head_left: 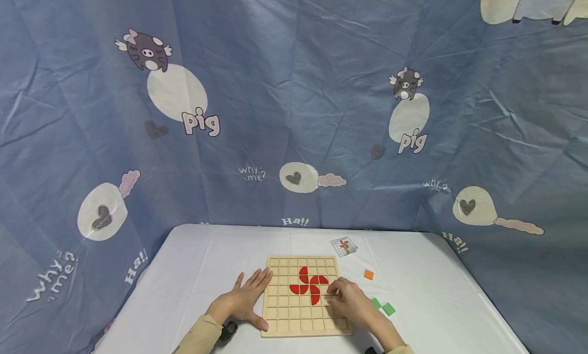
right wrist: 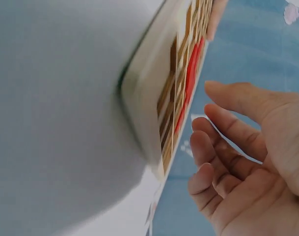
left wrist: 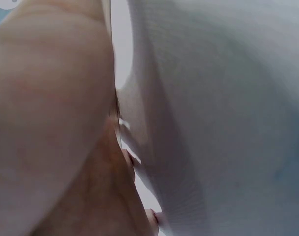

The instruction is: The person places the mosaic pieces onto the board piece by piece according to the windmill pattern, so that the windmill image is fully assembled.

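A square wooden grid board (head_left: 280,313) lies flat on the white table. Several red quarter-circle pieces (head_left: 314,297) form a pinwheel in its cells, right of and above the middle. My left hand (head_left: 245,300) has its fingers spread and touches the board's left edge; the left wrist view shows its skin (left wrist: 51,108) close up. Over the board's right edge, just right of the red pieces, is my right hand (head_left: 351,300). In the right wrist view its fingers (right wrist: 203,147) bend loosely, a gap parts thumb from index finger, and nothing shows between them.
A small card with a grid and a red pinwheel picture (head_left: 344,246) lies beyond the board's far right corner. An orange square tile (head_left: 369,275) lies right of the board. Two green square tiles (head_left: 389,308) are beside my right hand. A blue curtain (head_left: 257,139) hangs behind the table.
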`<state>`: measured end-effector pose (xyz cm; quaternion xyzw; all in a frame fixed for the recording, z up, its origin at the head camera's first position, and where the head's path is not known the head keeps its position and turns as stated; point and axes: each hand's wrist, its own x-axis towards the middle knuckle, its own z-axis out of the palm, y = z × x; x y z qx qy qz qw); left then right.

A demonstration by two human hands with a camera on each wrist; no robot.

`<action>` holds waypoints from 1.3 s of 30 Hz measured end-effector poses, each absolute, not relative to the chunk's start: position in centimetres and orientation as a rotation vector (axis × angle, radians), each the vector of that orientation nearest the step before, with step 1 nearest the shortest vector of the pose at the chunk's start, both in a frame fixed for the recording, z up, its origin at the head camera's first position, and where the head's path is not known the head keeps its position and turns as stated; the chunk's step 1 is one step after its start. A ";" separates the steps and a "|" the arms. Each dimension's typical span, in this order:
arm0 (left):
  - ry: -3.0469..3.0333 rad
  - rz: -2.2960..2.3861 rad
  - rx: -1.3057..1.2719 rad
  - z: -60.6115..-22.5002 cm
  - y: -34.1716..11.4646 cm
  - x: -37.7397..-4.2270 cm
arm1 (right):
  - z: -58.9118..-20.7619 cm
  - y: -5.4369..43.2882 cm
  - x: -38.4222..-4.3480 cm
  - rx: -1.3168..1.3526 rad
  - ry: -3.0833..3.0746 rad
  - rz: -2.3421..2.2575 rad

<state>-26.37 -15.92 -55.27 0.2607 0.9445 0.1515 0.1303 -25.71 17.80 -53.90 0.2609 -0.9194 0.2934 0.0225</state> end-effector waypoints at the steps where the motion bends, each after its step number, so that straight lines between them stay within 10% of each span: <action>1: 2.744 0.441 0.754 -55.3 -15.9 -26.4 | -53.7 18.3 -25.6 0.804 -2.849 0.918; 39: 2.722 0.472 0.788 -54.8 -16.1 -26.2 | -53.9 29.1 -24.1 0.621 -3.115 0.851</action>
